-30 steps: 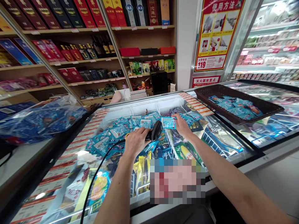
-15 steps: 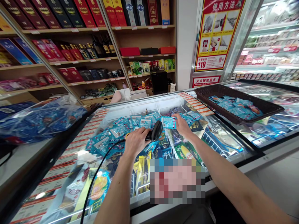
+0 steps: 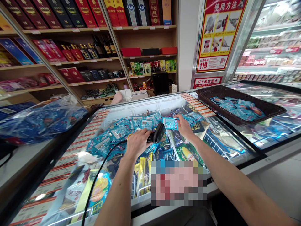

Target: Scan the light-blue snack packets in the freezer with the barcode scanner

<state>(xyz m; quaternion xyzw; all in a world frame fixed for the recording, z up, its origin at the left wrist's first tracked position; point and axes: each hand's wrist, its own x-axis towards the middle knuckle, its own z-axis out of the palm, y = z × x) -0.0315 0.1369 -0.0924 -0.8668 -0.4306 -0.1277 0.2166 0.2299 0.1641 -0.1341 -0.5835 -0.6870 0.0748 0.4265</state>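
My left hand [image 3: 138,142] is shut around a black handheld barcode scanner [image 3: 158,132], whose black cable [image 3: 98,177] runs down past my forearm. My right hand [image 3: 184,127] pinches a small blue sachet [image 3: 170,123] by its edge, holding it just beyond the scanner's head. The two are close but do not visibly touch. Both hands are above a chest freezer [image 3: 141,105], which holds a heap of similar blue sachets [image 3: 115,135] beside a wire divider [image 3: 170,141].
A dark woven basket [image 3: 218,91] with blue sachets rests on the freezer's glass at right. A plastic bag of blue packets [image 3: 44,124] lies at left. Shelves of boxed liquor [image 3: 143,28] stand behind. A blurred patch covers the lower middle.
The scanner and the sachet sit slightly further right than before. My grip on each has not visibly changed.
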